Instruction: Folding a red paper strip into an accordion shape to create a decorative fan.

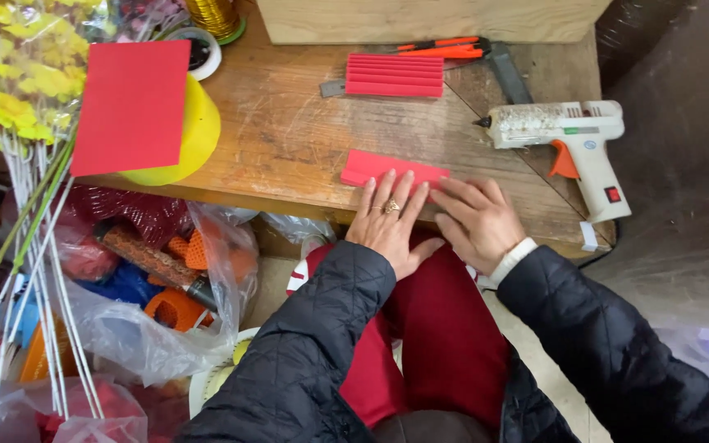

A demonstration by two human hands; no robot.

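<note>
Item: red folded paper [387, 169], near desk [289, 148] edge. Our left hand [389, 220] and right hand [478, 220] lie flat, fingers spread, pressing it. We advise even pressure along each crease. Glue gun [568, 135] beside.

Counter layout, taken clockwise from the folded paper strip at the near edge

The folded paper strip [393, 171] lies on the counter [289, 139] at its near edge, with the left hand [389, 223] flat on it and the right hand [479, 221] just beside, at 3 o'clock, fingers touching the strip's end. At 12 o'clock from the strip lies a pleated paper piece [395, 75], and behind that a utility knife [445, 47] against a wooden box [428, 20]. At 2 o'clock rests a glue gun [572, 139], nozzle pointing to 9 o'clock. At 10 o'clock a flat paper sheet [130, 105] lies on a thread cone [194, 135], with a tape roll [200, 51] and a wire spool [215, 16] behind them. At 8 o'clock, below the counter, sits a plastic bag [166, 303].
</note>
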